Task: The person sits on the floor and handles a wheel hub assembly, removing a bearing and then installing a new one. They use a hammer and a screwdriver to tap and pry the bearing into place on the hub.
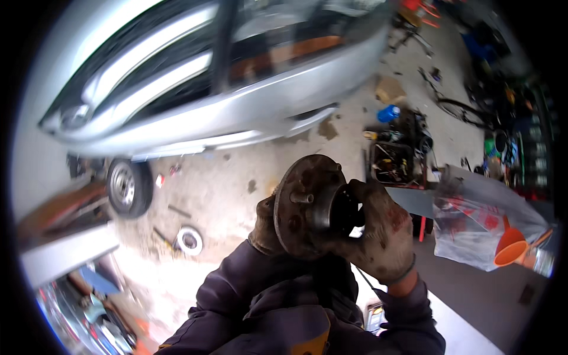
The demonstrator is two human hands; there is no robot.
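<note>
A rusty wheel hub (294, 222) with a round flange and protruding studs is held up in front of my chest, its flange tilted on edge. My left hand (264, 228), in a dirty work glove, grips the flange from behind at its left rim; most of its fingers are hidden by the hub. My right hand (383, 234), in a stained light glove, curls around the dark cylindrical end on the right. Light shows through a gap between those fingers and the hub. The inside of the cylinder is dark and hard to make out.
A silver car (236, 118) stands across the far left. On the floor lie a wheel (125, 188), a white ring-shaped part (189, 241) and a blue container (389, 113). A tool-filled tray (393, 163) is ahead right; a plastic bag (473, 207) and orange funnel (511, 252) lie at right.
</note>
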